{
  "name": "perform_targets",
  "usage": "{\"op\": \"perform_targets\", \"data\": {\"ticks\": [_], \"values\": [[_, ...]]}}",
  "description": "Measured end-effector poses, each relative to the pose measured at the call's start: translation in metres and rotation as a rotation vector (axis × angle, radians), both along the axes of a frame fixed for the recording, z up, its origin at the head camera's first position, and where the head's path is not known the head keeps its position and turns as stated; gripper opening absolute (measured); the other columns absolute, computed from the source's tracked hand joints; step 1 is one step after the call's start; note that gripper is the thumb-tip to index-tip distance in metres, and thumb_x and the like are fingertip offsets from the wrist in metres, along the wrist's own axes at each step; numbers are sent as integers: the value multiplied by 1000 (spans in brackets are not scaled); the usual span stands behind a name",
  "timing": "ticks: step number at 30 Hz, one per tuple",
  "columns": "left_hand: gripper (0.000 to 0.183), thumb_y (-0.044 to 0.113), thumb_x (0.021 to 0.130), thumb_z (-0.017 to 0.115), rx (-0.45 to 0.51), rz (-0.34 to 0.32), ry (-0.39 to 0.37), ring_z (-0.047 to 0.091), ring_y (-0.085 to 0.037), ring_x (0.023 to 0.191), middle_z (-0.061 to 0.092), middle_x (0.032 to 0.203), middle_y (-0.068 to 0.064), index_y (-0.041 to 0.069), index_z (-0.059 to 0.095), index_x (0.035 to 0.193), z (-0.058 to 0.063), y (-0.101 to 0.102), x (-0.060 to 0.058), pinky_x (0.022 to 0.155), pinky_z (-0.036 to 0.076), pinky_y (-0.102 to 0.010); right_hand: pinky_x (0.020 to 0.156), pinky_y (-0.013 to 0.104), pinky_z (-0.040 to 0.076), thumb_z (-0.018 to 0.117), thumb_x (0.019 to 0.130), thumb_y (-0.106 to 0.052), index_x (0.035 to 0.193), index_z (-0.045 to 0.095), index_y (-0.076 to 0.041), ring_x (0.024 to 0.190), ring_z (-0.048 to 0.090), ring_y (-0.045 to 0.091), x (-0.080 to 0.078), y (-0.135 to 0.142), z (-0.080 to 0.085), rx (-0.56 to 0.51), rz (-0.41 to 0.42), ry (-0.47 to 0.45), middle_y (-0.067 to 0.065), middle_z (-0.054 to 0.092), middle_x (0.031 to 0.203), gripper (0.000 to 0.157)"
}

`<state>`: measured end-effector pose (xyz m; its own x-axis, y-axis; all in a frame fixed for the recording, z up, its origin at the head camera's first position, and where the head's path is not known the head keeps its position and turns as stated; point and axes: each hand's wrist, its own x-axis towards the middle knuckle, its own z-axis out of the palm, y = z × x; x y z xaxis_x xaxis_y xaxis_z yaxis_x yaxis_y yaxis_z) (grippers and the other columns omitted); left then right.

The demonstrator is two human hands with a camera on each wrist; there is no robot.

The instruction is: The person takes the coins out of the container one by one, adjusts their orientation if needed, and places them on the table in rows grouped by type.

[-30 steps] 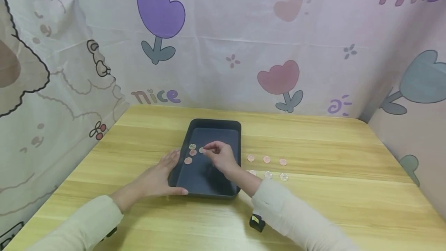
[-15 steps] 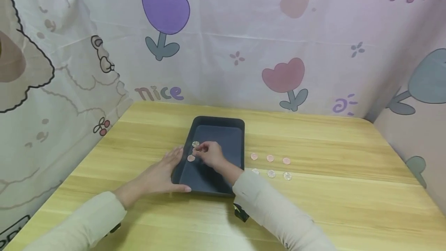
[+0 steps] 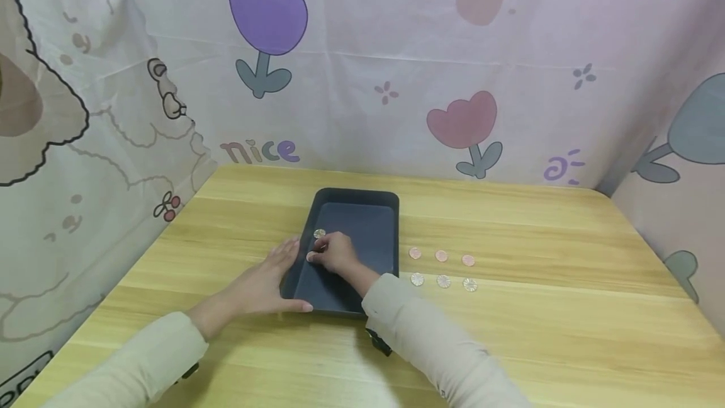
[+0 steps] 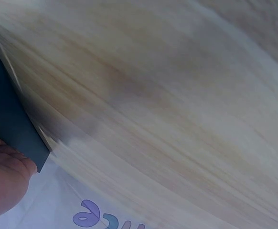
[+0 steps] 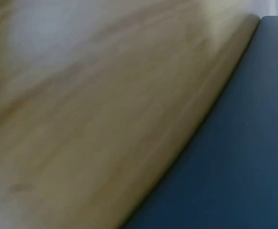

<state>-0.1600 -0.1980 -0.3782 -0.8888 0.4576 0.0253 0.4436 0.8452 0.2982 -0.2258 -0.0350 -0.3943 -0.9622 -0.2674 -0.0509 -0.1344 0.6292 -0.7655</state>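
A dark rectangular tray (image 3: 362,225) lies on the wooden table. My left hand (image 3: 257,285) rests against its left wall with the fingers stretched along the side, the thumb at the near edge; part of this hand (image 4: 7,174) shows beside the tray (image 4: 10,114) in the left wrist view. Inside the tray, my right hand (image 3: 338,255) pinches a coin (image 3: 310,257) near the left wall. Another coin (image 3: 320,233) lies just beyond the fingertips. Whatever lies under the curled fingers is hidden. The right wrist view shows only the tray (image 5: 234,157) and tabletop.
Right of the tray, coins lie in two rows on the table (image 3: 538,320): copper-coloured ones (image 3: 441,255) farther back, silvery ones (image 3: 443,281) nearer. A patterned cloth (image 3: 351,112) hangs behind the table.
My right hand has moved left and slightly nearer within the tray, from the middle coins to the nearest one. It now covers the middle coins. My left hand stays at the tray.
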Motion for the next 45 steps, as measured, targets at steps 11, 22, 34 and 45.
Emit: {"op": "perform_targets", "data": {"ticks": [11, 22, 34, 45], "values": [[115, 71, 64, 60, -8, -7, 9, 18, -36, 137, 18, 150, -18, -4, 21, 141, 0, -1, 1, 109, 25, -50, 59, 21, 46, 69, 79, -19, 81, 66, -11, 69, 56, 10, 6, -8, 4, 193, 3, 77, 0, 65, 81, 9], [115, 72, 63, 60, -1, 0, 17, 19, -36, 137, 19, 150, -18, -4, 21, 141, -1, 0, 3, 109, 25, -48, 48, 18, 36, 68, 77, -11, 60, 53, -9, 53, 44, 9, 13, 7, 6, 91, -10, 42, -4, 47, 59, 23], [118, 74, 62, 59, 0, 10, 9, 18, -35, 138, 18, 150, -17, -2, 19, 142, -3, 0, 1, 110, 25, -48, 40, 19, 36, 63, 82, -8, 62, 61, -1, 43, 45, 9, 16, 27, 18, -177, -43, -133, 7, 61, 58, 21], [119, 76, 60, 59, 10, 34, -11, 17, -37, 138, 16, 151, -16, 0, 18, 143, -3, -1, 2, 106, 30, -52, 39, 18, 33, 63, 81, -13, 67, 59, -3, 41, 39, 9, 25, 51, 30, -294, -54, -241, 2, 53, 55, 17]]}}
